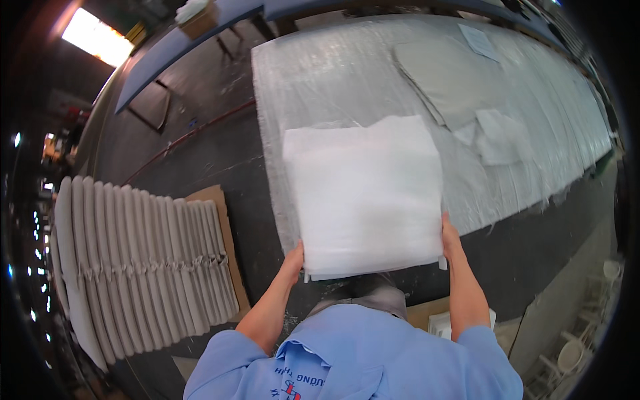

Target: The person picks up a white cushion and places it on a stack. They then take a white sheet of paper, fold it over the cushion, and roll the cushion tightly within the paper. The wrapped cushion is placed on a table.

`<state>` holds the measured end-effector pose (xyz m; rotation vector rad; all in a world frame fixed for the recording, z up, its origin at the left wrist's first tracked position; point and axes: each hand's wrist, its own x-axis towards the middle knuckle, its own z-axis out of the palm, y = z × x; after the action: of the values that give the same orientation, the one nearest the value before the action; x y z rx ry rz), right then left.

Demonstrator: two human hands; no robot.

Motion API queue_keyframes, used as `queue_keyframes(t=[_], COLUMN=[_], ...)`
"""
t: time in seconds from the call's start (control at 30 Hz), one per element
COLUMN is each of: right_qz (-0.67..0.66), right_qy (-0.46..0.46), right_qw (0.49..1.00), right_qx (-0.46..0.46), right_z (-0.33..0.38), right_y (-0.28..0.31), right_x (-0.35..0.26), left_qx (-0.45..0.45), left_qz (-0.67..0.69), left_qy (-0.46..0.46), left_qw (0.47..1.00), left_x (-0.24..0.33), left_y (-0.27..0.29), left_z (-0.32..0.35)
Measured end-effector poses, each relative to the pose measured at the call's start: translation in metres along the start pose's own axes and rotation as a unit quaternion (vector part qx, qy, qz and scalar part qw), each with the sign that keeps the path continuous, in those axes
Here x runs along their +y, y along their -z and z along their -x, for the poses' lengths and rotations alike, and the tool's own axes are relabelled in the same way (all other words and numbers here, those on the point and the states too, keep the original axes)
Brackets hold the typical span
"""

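We note a white, soft-looking sheet bundle [367,193] at the centre, roughly square, held in front of the body across the near edge of a broad plastic-covered surface [320,80]. Its far edge runs uneven, its near edge shows layers, and small pale tabs stick down at both near corners. We see the left hand [293,260] clamped on the left side close to the near corner, and the right hand [451,237] clamped on the opposite side, slightly farther up; fingers on both are partly hidden, and we cannot tell whether the bundle's far part touches the plastic below. Beyond it, toward the right on the wrapped surface, we record a flat pale-grey piece [453,73] with a rounded corner, a crumpled white sheet [501,137] against its near end, and a paper sheet [478,42] near the far edge. At left, well apart from the hands, we find a row of long, pale cushions [147,260] packed side by side, with brown cardboard [233,267] showing at the row's right end. Farther off, we log a blue table [160,67] bearing a brown box [199,25], and a red line [200,127] across the dark floor [220,157]. Nearest us is a light-blue shirt [413,347]; at lower right, white stools [571,357].
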<state>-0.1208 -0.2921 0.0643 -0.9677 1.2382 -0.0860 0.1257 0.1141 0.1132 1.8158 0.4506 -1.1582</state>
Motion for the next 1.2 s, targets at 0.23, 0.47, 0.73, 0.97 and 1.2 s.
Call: queue_keyframes(t=[0.23,0.47,0.73,0.97,1.2], right_qz=[0.382,0.368,0.324,0.452,0.283], right_qy=[0.01,0.024,0.099,0.104,0.301], right_qw=[0.919,0.924,0.907,0.843,0.885], right_qx=[0.092,0.103,0.248,0.272,0.216], right_z=[0.012,0.016,0.002,0.019,-0.041], right_y=[-0.018,-0.032,-0.025,-0.029,-0.021], right_x=[-0.025,-0.018,0.013,-0.011,-0.068], left_qx=[-0.006,0.009,0.065,0.178,0.223], left_qz=[-0.181,-0.066,0.043,-0.375,-0.001], left_qy=[0.022,0.002,-0.015,-0.046,-0.202], left_qw=[0.983,0.998,0.997,0.908,0.954], left_x=[0.003,-0.019,-0.037,-0.019,0.029], left_y=[0.017,0.014,-0.019,0.012,0.043], left_z=[-0.019,-0.023,-0.001,0.0,-0.045])
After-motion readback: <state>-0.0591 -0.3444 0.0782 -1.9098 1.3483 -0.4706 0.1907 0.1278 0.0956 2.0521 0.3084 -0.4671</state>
